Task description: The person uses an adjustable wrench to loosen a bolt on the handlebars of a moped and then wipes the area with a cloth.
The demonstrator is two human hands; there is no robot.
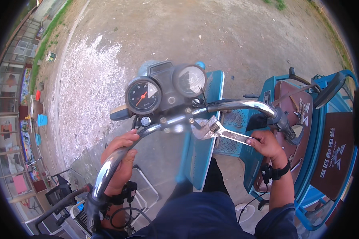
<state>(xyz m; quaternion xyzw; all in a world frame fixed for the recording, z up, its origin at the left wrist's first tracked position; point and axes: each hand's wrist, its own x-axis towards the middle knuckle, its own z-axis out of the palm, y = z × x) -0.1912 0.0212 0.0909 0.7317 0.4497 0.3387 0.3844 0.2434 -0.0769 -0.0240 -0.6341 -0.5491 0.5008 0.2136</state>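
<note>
A curved chrome handlebar (243,104) stretches across in front of me. My left hand (125,167) is wrapped round its left side, inboard of the black grip. In my right hand (267,144) is the end of an adjustable wrench (235,136). The wrench's jaw lies beside the bolted handlebar clamp (175,121); whether it touches a bolt I cannot tell. Just beyond the clamp sit a round speedometer (143,96) with an orange needle and a second round gauge (190,81), its face washed out by glare.
To the right stands a teal vehicle with a brown seat (284,92) and brown backrest (332,147). An upright teal panel (205,159) is close below the handlebar. A metal frame (147,185) stands at lower left. White residue (93,79) covers ground at left, near a building.
</note>
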